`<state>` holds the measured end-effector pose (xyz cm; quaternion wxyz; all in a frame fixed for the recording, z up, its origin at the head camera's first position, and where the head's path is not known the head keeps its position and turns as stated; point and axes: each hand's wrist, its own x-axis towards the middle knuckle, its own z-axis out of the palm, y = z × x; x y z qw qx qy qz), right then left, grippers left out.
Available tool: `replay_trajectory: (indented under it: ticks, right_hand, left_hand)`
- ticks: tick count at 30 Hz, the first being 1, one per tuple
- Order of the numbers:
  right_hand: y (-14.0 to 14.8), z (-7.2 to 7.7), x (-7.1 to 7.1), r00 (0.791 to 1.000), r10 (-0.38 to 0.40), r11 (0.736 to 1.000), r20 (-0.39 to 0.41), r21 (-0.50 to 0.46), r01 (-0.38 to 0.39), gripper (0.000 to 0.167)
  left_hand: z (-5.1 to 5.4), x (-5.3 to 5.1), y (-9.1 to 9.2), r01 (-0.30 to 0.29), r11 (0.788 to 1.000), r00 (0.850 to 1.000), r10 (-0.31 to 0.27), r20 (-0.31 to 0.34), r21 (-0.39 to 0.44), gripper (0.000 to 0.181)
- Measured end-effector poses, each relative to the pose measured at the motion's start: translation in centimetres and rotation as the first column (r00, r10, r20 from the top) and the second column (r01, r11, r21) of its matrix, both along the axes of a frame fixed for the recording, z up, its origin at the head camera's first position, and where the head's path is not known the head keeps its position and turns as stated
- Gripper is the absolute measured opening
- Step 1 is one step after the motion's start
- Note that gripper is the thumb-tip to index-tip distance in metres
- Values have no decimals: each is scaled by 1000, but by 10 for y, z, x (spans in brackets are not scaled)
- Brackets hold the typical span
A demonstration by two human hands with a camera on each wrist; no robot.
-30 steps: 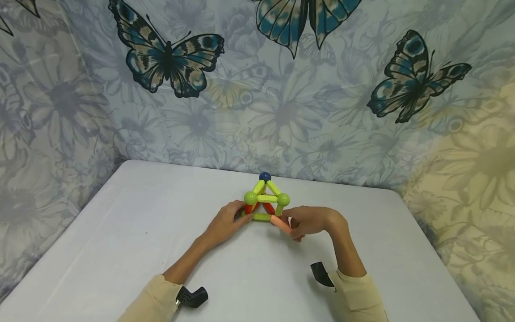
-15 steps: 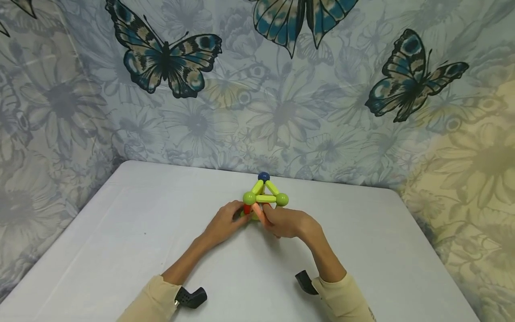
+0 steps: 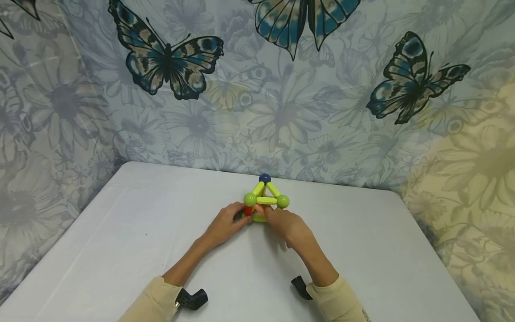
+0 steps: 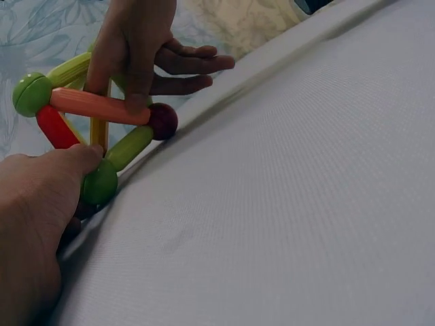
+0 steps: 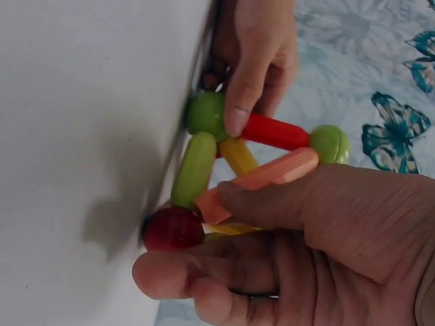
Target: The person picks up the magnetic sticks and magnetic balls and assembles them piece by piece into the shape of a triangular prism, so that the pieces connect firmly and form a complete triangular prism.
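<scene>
A ball-and-stick toy frame (image 3: 267,201) stands on the table, with a blue ball (image 3: 264,178) at its top. My left hand (image 3: 225,226) grips its lower left corner, with the thumb on a green ball (image 5: 206,114). My right hand (image 3: 287,227) pinches an orange stick (image 4: 102,106) between thumb and fingers. In the left wrist view this stick slants across the frame's face, from an upper green ball (image 4: 32,94) to a dark red ball (image 4: 163,122) at the base. Its ends look close to both balls; full contact is unclear. Behind it are a red stick (image 5: 275,132) and a yellow stick (image 5: 238,157).
The white table (image 3: 120,250) reaches back to a wall covering (image 3: 193,129) printed with flowers and butterflies. Black wrist cameras (image 3: 192,298) are worn at the beige sleeves (image 3: 150,302).
My right hand has moved left and inward with the orange stick, from beside the frame's right corner to its front face. My left hand has stayed at the lower left corner.
</scene>
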<state>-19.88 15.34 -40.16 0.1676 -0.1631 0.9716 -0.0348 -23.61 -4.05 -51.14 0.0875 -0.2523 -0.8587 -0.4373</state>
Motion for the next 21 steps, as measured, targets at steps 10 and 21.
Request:
replay_trajectory:
  ticks: [10,21]
  right_hand:
    - [-1,-5,3,999,-40,999,7,11,40,53]
    - [53,55,10,914,34,980,404,-191,48,87]
  left_hand:
    - [-2,5,-1,-26,1000,999,27,36,-11,36]
    - [6,3,-38,137,988,961,-115,253,-68,79]
